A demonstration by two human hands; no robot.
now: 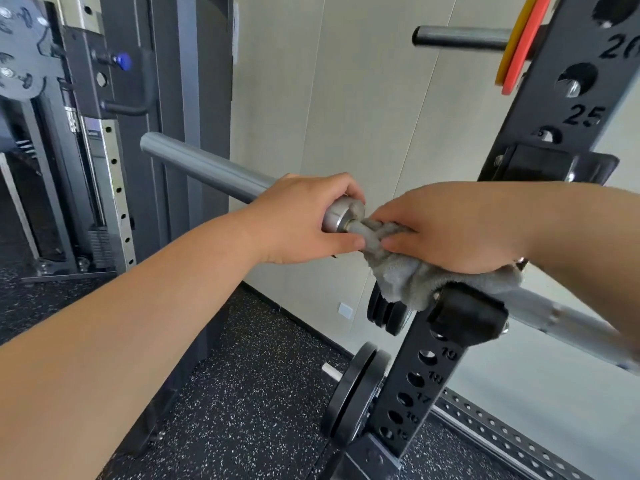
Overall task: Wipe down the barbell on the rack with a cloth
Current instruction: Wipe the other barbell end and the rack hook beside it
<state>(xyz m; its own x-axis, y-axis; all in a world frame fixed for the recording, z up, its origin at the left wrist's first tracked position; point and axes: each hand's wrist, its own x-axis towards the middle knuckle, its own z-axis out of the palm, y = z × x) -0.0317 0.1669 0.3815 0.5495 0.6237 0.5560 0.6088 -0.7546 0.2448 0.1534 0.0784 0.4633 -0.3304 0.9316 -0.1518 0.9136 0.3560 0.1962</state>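
Note:
A grey steel barbell (204, 168) lies across the black rack's hook (467, 315), its bare sleeve pointing up and to the left. My left hand (298, 220) grips the sleeve right at its collar. My right hand (457, 230) holds a grey cloth (408, 278) wrapped round the thin shaft just beside the collar. The cloth hangs down over the hook. The shaft (568, 317) carries on to the lower right, past the hook.
The black rack upright (419, 386) with numbered holes stands below the hook. Black weight plates (353, 393) sit on pegs at its left. Red and yellow plates (519, 43) hang on an upper peg. A cable machine (104, 140) stands at the left, on speckled rubber flooring (249, 393).

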